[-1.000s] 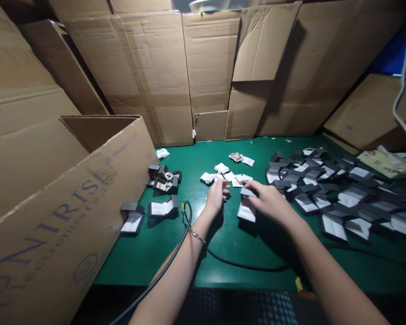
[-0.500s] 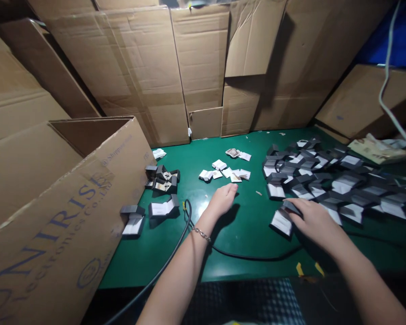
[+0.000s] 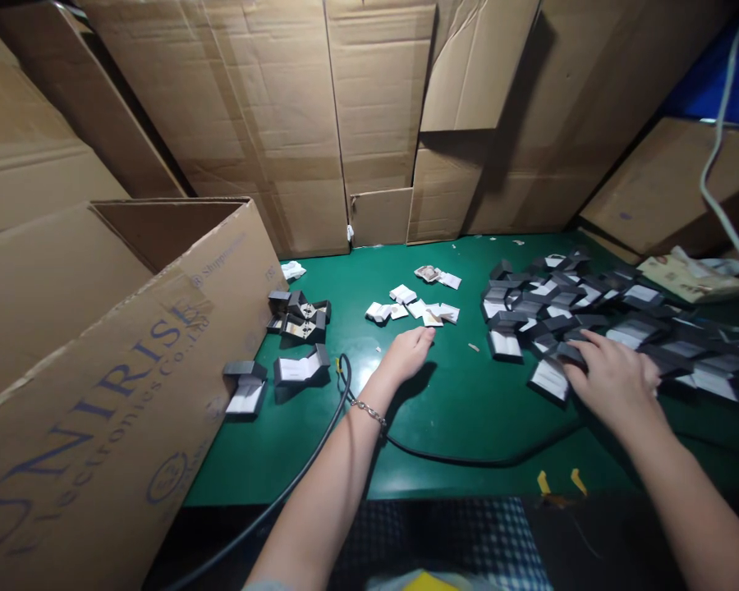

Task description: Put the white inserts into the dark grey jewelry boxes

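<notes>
At the left of the frame the large carton (image 3: 129,386) is seen standing, and just beside it two open dark boxes with pale linings, one of them the nearer box (image 3: 245,398), are laid on the green surface (image 3: 456,410). Towards the centre now: the left hand (image 3: 411,353) is held with fingers curled, just below the white packets (image 3: 402,294); its underside is hidden, so whether anything is gripped cannot be told.

And right of centre, here is the change! The open box (image 3: 549,380) has been carried from mid-frame, rightwards, up to the near edge of the dark box cluster (image 3: 637,330). By the look of it, the carry is all but finished, though the box has not been let go: its dark flap is pinched between thumb and fingers of the right hand (image 3: 612,382). A white inner face is turned up, faintly marked, the grey flap raised behind it and partly covered. Whether its base is rested on the surface cannot be told.
</notes>
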Available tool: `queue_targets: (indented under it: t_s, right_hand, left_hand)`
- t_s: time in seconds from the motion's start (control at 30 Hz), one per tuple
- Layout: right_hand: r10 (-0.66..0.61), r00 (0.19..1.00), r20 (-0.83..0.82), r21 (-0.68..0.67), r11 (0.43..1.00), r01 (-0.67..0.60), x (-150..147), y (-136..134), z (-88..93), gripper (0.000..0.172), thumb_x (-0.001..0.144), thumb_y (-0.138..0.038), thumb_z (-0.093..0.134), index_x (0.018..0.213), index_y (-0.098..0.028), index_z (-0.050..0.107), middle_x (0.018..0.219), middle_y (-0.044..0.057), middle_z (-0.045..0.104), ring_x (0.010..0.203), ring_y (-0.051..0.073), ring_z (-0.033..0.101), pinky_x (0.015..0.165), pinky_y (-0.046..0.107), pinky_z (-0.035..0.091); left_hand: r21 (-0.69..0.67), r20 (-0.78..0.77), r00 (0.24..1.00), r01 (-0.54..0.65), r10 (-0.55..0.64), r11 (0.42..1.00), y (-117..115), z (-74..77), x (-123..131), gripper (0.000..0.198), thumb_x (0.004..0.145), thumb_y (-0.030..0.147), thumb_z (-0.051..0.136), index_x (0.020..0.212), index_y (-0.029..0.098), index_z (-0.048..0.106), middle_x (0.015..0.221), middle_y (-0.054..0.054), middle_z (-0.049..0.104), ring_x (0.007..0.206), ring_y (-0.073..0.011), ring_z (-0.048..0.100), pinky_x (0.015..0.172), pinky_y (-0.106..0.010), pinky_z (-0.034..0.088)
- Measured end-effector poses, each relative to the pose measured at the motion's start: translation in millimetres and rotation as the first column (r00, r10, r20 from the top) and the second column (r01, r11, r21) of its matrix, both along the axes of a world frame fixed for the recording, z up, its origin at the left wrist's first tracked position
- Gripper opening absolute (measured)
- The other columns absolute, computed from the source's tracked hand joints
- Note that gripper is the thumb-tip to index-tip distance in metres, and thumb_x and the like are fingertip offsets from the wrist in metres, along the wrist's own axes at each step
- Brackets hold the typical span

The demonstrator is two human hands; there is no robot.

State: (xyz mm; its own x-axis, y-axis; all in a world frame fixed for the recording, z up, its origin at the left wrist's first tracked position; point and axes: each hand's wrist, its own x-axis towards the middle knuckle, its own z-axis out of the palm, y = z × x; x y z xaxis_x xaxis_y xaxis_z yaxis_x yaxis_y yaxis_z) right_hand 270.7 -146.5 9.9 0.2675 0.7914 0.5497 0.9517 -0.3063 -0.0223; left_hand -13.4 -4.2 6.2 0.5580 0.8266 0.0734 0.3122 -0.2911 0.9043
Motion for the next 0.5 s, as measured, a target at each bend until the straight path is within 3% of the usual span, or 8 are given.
queue_targets:
  t_s: [0.13, 0.27, 0.37, 0.5]
  right_hand:
    - [-0.026, 1.0, 0.012, 0.11, 0.994, 0.025, -18, -13, -2.7, 0.047, 0.086, -0.034, 0.05, 0.13, -0.019, 0.05, 0.133, 0.024, 0.055, 0.119, 0.043, 0.053, 0.1, 0.062, 0.032]
    - [-0.057, 0.998, -0.005, 0.259, 0.964, 0.056, -43, -30, -5.4, 0.055, 0.084, -0.032, 0.055, 0.137, -0.024, 0.043, 0.13, 0.022, 0.058, 0.121, 0.041, 0.054, 0.104, 0.058, 0.033]
    - [0.112, 0.993, -0.026, 0.221, 0.97, -0.103, -76, -38, -11.1, 0.053, 0.086, -0.032, 0.052, 0.137, -0.022, 0.043, 0.129, 0.02, 0.058, 0.12, 0.037, 0.055, 0.101, 0.054, 0.039]
    - [0.345, 0.937, -0.05, 0.055, 0.938, -0.343, -114, -35, -20.9, 0.036, 0.088, -0.03, 0.046, 0.122, -0.026, 0.058, 0.126, 0.014, 0.062, 0.114, 0.033, 0.059, 0.105, 0.058, 0.031]
  left_hand:
    - [-0.019, 0.026, 1.0, -0.015, 0.015, 1.0, 1, -0.8, 0, 0.035, 0.092, 0.043, 0.038, 0.08, 0.021, 0.062, 0.087, -0.011, 0.065, 0.089, -0.0249, 0.06, 0.094, -0.036, 0.042]
    - [0.03, -0.016, 1.0, -0.001, 0.002, 1.0, 0, -1.0, 0, 0.035, 0.092, 0.042, 0.037, 0.083, 0.021, 0.064, 0.091, -0.011, 0.067, 0.089, -0.0246, 0.06, 0.092, -0.035, 0.044]
    - [0.059, -0.058, 0.998, 0.012, -0.009, 0.998, -1, -2.0, 1, 0.033, 0.091, 0.039, 0.039, 0.094, 0.02, 0.066, 0.1, -0.011, 0.068, 0.093, -0.0251, 0.061, 0.091, -0.035, 0.044]
    - [0.077, -0.085, 0.996, -0.007, 0.013, 0.997, 0, -4.0, 1, 0.029, 0.088, 0.033, 0.044, 0.102, 0.02, 0.066, 0.103, -0.009, 0.07, 0.096, -0.0233, 0.062, 0.091, -0.033, 0.045]
